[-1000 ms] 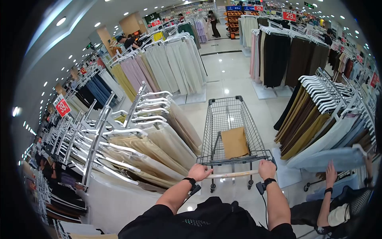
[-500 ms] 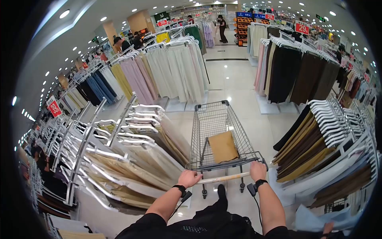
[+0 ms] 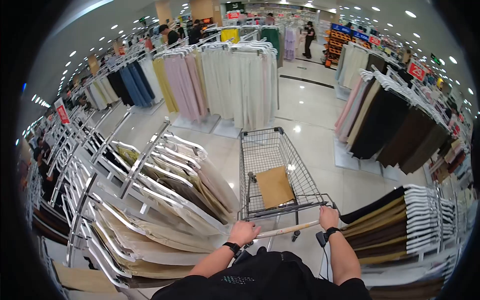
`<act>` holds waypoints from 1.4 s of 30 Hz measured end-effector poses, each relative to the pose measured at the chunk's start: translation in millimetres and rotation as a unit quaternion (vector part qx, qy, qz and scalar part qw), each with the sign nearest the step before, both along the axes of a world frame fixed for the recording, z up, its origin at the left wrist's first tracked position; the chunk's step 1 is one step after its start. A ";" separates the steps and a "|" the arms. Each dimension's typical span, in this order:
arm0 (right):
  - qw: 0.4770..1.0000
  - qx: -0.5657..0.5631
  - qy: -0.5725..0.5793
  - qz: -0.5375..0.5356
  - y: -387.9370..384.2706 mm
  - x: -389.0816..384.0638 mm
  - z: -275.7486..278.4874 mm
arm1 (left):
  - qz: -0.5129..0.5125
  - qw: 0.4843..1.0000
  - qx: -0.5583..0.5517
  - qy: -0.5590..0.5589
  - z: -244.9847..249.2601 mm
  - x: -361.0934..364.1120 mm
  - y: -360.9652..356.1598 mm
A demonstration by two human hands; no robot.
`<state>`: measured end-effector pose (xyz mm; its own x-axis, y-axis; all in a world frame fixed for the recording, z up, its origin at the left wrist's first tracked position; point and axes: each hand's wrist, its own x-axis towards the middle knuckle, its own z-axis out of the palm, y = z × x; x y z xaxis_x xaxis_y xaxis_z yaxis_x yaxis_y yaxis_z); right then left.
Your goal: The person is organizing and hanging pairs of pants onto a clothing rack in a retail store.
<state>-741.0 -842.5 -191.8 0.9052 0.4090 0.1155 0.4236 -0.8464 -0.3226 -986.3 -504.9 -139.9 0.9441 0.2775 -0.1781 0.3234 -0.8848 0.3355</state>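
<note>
A metal shopping cart stands right in front of me. My left hand is wrapped round the left end of its pale handlebar. At the bar's right end, my right hand grips it too, with the fingers partly hidden. Inside the wire basket lies a flat brown paper packet or piece of cardboard. Each wrist wears a black band, and a cable hangs by the right one.
Close on my left is a rack of beige trousers on white hangers. Brown and black trousers hang close on the right. Ahead are racks of white trousers and dark trousers. A person in black stands farther off along the tiled aisle.
The view has swung left, so the racks ahead appear farther right. I have moved forward with the cart, and the side racks are closer. Both hands stay on the handlebar.
</note>
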 end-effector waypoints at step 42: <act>0.944 0.044 -0.055 0.322 350.0 464.7 -1.8 | 0.315 0.946 0.045 -0.056 -5.3 308.7 107.4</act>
<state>-276.3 -492.5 -193.5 0.4518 0.8552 0.2539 0.8767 -0.3729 -0.3040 -677.6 -397.5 -145.2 0.5984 0.8004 -0.0361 0.7627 -0.5553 0.3317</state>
